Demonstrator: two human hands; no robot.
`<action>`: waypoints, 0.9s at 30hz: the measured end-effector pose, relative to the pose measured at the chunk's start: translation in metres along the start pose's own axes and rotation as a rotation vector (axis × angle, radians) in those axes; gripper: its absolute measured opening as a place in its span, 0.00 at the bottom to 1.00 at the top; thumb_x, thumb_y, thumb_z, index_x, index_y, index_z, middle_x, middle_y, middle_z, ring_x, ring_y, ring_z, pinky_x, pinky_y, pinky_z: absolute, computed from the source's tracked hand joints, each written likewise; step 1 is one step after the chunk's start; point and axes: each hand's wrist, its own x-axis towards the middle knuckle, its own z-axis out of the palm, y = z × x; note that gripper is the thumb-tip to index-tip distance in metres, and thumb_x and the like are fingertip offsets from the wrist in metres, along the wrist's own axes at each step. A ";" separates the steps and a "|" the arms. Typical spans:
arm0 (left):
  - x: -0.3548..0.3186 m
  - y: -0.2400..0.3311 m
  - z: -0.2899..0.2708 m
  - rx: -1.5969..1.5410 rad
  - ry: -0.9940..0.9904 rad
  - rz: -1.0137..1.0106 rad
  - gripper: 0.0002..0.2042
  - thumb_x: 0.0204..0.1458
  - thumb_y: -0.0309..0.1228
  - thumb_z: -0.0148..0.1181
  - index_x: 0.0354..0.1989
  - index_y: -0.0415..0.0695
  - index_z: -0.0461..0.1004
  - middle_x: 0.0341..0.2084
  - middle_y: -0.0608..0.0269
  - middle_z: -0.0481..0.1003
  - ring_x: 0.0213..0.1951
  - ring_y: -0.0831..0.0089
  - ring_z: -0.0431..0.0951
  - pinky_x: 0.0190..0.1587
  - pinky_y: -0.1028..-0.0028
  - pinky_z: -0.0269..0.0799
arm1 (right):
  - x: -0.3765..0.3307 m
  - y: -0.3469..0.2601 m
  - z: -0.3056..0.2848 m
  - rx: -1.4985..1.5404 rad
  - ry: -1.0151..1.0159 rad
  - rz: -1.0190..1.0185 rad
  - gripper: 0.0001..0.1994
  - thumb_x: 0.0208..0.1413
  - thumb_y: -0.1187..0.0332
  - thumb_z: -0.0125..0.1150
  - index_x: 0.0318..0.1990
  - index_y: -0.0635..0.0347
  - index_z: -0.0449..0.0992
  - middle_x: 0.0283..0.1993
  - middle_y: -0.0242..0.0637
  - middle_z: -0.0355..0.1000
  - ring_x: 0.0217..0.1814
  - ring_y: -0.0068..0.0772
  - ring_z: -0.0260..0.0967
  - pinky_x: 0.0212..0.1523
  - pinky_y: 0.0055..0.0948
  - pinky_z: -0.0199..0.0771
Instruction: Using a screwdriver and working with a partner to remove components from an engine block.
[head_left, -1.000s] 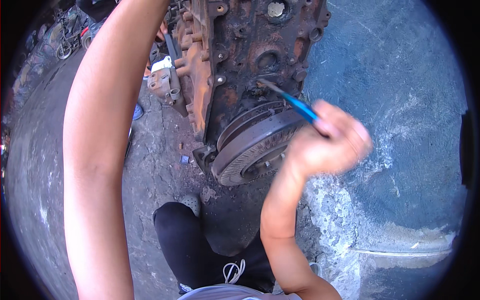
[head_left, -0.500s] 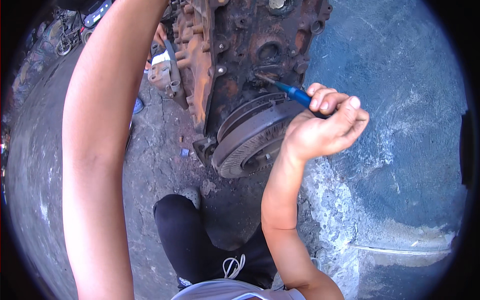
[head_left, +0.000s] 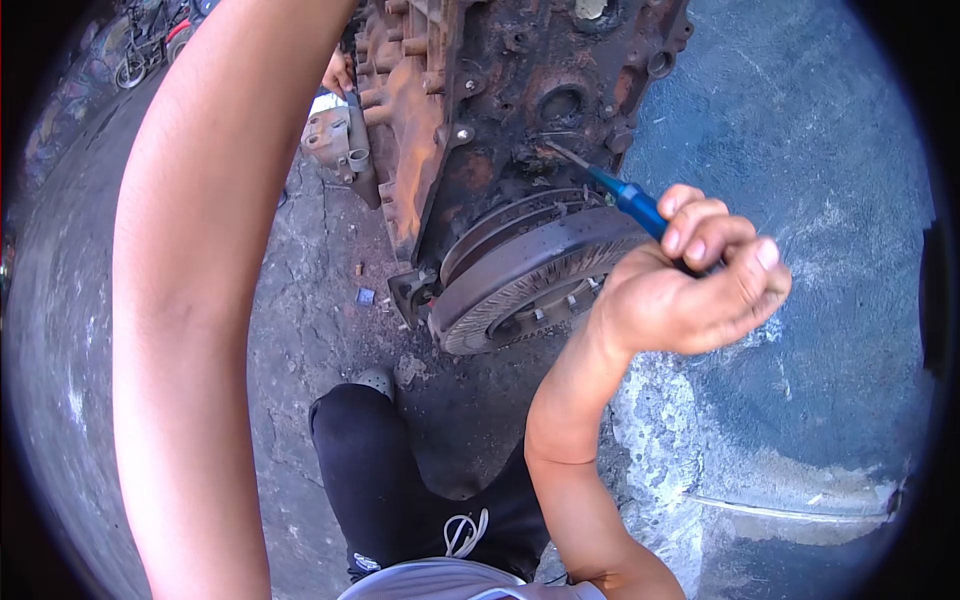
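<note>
Lowered screwdriver [head_left: 622,196], tip up-left

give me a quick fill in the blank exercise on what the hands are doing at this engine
1. The right hand grips a screwdriver whose handle is ____ in colour.
2. The screwdriver's metal tip points at the rusty engine block, just above the round ____ bolted to its end.
3. The left hand reaches to the far side of the block, near a grey metal ____.

Missing words: blue; flywheel; bracket
</note>
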 end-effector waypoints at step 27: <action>-0.014 0.008 0.000 0.011 0.000 0.104 0.33 0.53 0.60 0.55 0.50 0.39 0.79 0.49 0.54 0.78 0.48 0.63 0.77 0.57 0.66 0.68 | 0.005 0.002 0.014 -0.005 -0.165 -0.020 0.12 0.65 0.73 0.45 0.26 0.58 0.60 0.15 0.32 0.57 0.13 0.22 0.55 0.19 0.31 0.68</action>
